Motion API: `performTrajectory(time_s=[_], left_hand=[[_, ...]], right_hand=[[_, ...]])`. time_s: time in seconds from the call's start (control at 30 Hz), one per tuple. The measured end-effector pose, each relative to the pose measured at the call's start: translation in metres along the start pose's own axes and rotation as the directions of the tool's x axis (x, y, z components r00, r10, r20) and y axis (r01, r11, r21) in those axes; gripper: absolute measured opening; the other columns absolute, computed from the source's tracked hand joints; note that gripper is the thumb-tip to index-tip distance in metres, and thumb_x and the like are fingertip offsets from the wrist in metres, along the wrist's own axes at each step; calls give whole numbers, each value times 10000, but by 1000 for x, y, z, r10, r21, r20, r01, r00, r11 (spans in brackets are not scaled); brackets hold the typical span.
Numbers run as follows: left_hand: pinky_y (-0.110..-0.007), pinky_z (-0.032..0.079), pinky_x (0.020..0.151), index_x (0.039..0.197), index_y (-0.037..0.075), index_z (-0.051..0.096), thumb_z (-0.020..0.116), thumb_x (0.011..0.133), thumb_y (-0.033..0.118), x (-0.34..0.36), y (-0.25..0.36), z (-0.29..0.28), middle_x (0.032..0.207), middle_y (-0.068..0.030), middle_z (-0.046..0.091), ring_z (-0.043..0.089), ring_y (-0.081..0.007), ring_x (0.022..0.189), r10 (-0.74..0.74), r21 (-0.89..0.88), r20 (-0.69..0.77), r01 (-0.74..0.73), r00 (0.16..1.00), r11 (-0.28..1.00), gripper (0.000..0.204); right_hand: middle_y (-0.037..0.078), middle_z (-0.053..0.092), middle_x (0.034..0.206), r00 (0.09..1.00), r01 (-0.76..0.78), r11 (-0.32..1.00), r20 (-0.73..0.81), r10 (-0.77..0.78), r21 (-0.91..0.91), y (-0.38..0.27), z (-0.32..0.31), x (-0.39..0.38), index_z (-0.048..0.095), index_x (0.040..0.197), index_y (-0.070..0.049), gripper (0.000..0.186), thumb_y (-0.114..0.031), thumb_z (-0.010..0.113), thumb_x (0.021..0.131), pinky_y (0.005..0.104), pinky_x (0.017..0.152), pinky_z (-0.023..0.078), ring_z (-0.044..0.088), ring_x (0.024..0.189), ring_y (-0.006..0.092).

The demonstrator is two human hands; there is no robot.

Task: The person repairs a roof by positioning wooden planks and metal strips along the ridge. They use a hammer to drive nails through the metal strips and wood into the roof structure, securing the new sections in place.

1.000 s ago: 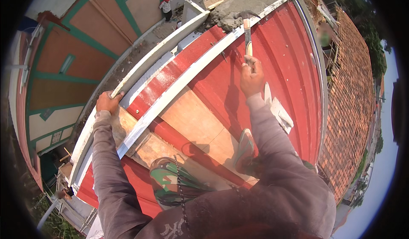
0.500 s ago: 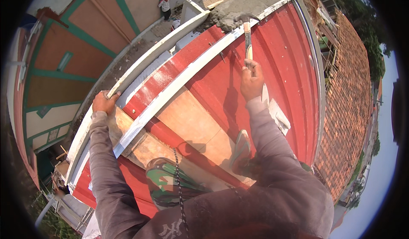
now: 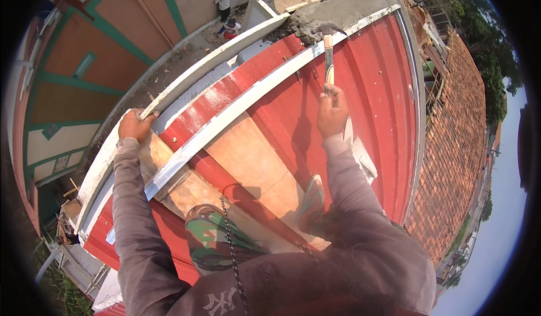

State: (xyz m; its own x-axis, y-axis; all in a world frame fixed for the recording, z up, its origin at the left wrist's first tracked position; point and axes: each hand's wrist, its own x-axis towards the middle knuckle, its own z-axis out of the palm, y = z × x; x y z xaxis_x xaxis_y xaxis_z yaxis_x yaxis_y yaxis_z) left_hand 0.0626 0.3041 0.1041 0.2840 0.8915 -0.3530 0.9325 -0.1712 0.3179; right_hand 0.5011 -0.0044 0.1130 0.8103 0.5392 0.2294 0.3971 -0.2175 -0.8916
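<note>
My left hand (image 3: 135,125) is closed over the white edge board (image 3: 211,55) along the roof's left side. My right hand (image 3: 332,112) grips the handle of a claw hammer (image 3: 329,51), whose head is raised near a long white strip (image 3: 253,87) and wet grey cement (image 3: 349,3). Red corrugated sheets (image 3: 377,80) lie under the hammer, which casts a shadow on them. Wooden panels (image 3: 251,169) lie on the sheets beneath me. Beside my right forearm rests a pale, flat object (image 3: 365,164) that I cannot make out. My knee and sandalled foot (image 3: 310,200) are on the roof.
Beyond the left edge the roof drops to a walkway beside a green-trimmed wall (image 3: 84,90). A person in a red cap (image 3: 223,3) stands below, another (image 3: 229,30) nearby, and one more (image 3: 68,237) at lower left. A tiled roof (image 3: 451,158) and trees lie right.
My left hand, with the board under it, appears further left and a little higher, and my right hand slightly lower. Another person below has come into view near the red-capped one.
</note>
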Motion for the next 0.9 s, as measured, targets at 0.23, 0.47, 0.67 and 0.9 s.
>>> performTrajectory(time_s=[0.23, 0.47, 0.67, 0.9], left_hand=[[-455, 563, 912, 1126, 113, 831, 817, 842, 566, 1, -3, 3, 1082, -186, 790, 747, -381, 1036, 6, -9, -13, -7, 1000, 1000, 535], [-460, 562, 909, 1129, 115, 833, 812, 843, 574, 3, -10, 8, 1101, -192, 785, 742, -393, 1042, 36, -8, -29, -36, 999, 999, 541], [-462, 566, 900, 1148, 143, 836, 786, 862, 589, 8, -25, 18, 1102, -181, 789, 743, -388, 1031, 64, 11, -47, -64, 997, 998, 531], [-459, 569, 893, 1148, 168, 838, 775, 868, 598, -3, -9, 13, 1070, -153, 801, 750, -376, 1010, 5, -14, -3, -5, 1000, 1000, 517]], right_hand=[[101, 656, 1205, 999, 32, 999, 14, -33, 25, -1, -6, 0, 652, 1240, 20, 243, 18, 607, 1002, 343, 1041, 514, 655, 1160, 199], [84, 653, 1207, 999, 20, 1000, 44, -19, -16, -6, -7, 0, 614, 1327, 13, 332, 19, 630, 995, 327, 1020, 509, 629, 1141, 166], [88, 665, 1209, 985, 163, 986, 66, -161, -34, -30, 1, 25, 615, 1343, 13, 342, -23, 638, 1004, 301, 913, 550, 656, 1049, 152], [170, 679, 1389, 917, 211, 977, 342, -204, 17, -65, 18, 83, 566, 1480, 27, 473, -37, 640, 1017, 336, 1011, 557, 686, 1224, 213]])
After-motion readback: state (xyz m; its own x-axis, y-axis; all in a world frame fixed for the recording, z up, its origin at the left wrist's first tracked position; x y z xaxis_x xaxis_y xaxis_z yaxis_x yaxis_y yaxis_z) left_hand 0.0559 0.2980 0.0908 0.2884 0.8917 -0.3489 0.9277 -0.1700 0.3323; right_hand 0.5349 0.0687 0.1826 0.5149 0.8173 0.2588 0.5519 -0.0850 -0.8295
